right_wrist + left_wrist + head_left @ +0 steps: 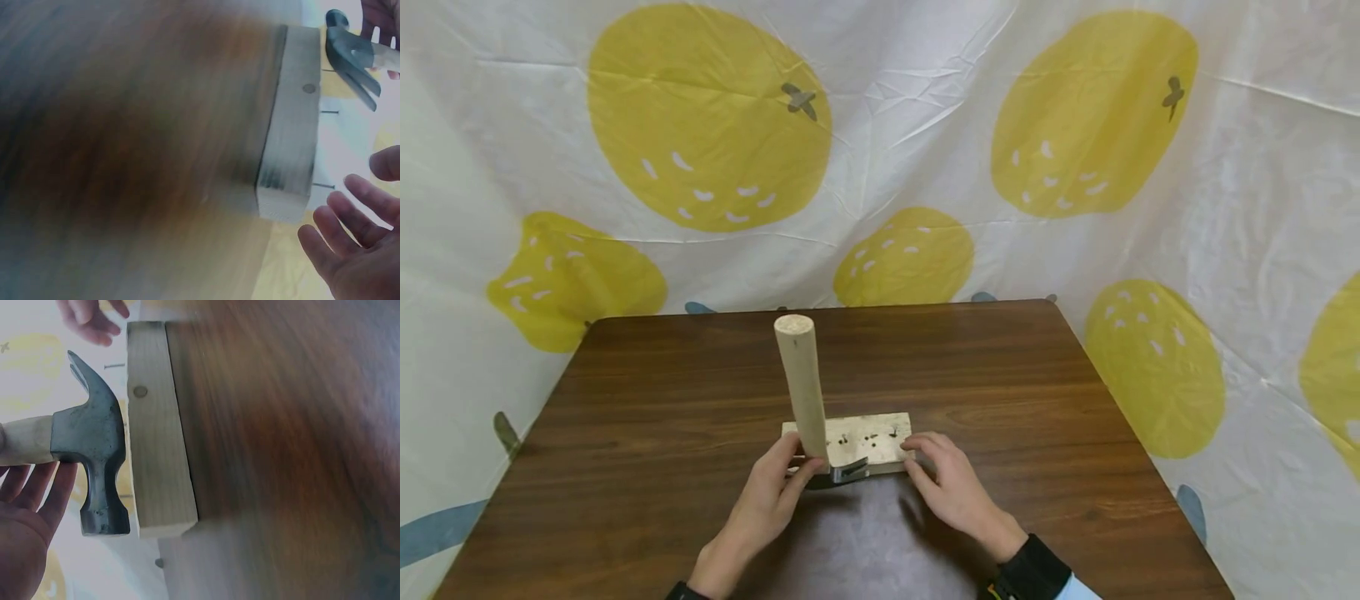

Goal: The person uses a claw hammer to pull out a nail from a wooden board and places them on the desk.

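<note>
A claw hammer stands with its pale wooden handle pointing up and its dark metal head low, over the near left part of a wooden block. Thumb and fingers of my left hand hold the handle just above the head. Nails stick up from the block's top, and a round mark shows on its near side. Beside the block's right end is my right hand, its fingers loosely spread and holding nothing. Whether a fingertip touches the block, I cannot tell.
The block lies on a brown wood-grain table. Behind and around the table hangs a white cloth printed with yellow fruit shapes. Dark cuffs show at both wrists.
</note>
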The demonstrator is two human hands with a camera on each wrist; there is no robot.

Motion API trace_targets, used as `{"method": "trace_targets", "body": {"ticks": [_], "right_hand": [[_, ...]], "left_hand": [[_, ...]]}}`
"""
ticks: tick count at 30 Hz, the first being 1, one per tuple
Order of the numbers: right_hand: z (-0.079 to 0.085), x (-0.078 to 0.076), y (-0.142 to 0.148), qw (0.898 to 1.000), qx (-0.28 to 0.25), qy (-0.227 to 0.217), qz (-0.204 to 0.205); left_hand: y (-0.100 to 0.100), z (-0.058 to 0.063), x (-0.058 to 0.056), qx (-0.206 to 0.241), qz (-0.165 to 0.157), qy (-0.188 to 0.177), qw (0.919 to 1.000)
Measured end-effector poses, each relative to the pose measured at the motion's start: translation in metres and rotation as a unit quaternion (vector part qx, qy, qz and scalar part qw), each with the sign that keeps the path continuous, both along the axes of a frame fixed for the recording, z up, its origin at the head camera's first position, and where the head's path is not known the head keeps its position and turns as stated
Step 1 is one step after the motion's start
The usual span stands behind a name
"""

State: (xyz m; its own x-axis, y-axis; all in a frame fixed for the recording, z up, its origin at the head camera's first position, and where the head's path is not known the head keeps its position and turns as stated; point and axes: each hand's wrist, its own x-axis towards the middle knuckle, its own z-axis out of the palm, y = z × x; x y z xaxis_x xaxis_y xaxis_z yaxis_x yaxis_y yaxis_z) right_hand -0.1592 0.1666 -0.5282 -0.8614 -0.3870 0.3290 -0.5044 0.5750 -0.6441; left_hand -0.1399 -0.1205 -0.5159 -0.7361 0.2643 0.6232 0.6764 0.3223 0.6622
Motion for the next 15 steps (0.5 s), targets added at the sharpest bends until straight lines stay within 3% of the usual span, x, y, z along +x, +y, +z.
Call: {"method": "trace_targets", "body": {"ticks": [5,15], "right_hand": [[-0.005,0.002,0.004,0.999,0.039,-0.015,0.002],[-0.009,0.000,0.009,0.994,0.102,0.023,0.023]], "left_hand": [[-0.009,0.000,-0.002,-0.006,0.035,-0.004,0.9993],[-0.020,0.003,-0.003,-0.018,0.104,-0.028,0.9941]]}}
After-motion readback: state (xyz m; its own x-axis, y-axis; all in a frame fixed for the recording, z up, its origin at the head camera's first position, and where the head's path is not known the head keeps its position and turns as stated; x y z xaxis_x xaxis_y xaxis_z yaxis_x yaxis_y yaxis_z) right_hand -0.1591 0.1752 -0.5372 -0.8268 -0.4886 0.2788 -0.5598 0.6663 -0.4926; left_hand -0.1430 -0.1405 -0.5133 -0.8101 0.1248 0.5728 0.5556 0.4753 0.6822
